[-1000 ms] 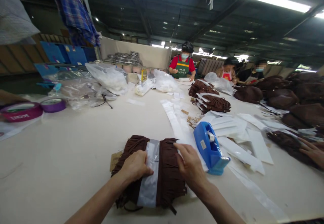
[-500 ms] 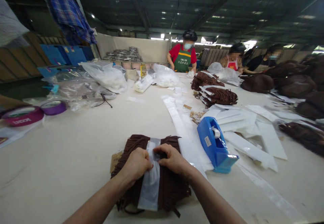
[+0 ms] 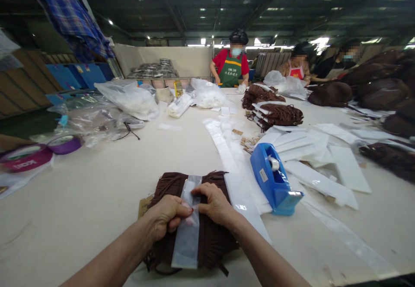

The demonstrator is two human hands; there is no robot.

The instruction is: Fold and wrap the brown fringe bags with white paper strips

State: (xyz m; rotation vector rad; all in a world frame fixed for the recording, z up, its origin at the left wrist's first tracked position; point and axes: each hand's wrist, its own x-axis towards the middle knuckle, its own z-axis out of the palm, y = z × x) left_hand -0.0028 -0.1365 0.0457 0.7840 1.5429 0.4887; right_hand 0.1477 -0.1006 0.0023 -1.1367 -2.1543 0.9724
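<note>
A dark brown fringed bag (image 3: 214,239) lies flat on the table in front of me. A translucent white plastic strip (image 3: 186,248) runs across its middle, top to bottom. My left hand (image 3: 168,215) is closed, thumb and fingers pinching the strip near its centre. From the other side, my right hand (image 3: 214,202) curls its fingers and thumb onto the same strip, the tips close to the left thumb. Part of the strip is hidden under the fingers. A brown card tag (image 3: 144,205) pokes out at the bag's left edge.
A blue tape dispenser (image 3: 272,179) stands right of the bag, near loose white strips (image 3: 308,148). Stacked brown fringed bags (image 3: 279,116) lie beyond. Purple tape rolls (image 3: 65,144) and clear plastic bags (image 3: 94,118) are at left. A person in a green apron (image 3: 231,71) works opposite.
My left hand has shifted slightly down and left, its thumb now stretched along the strip. The right hand stays at the strip. The whole view has shifted a little.
</note>
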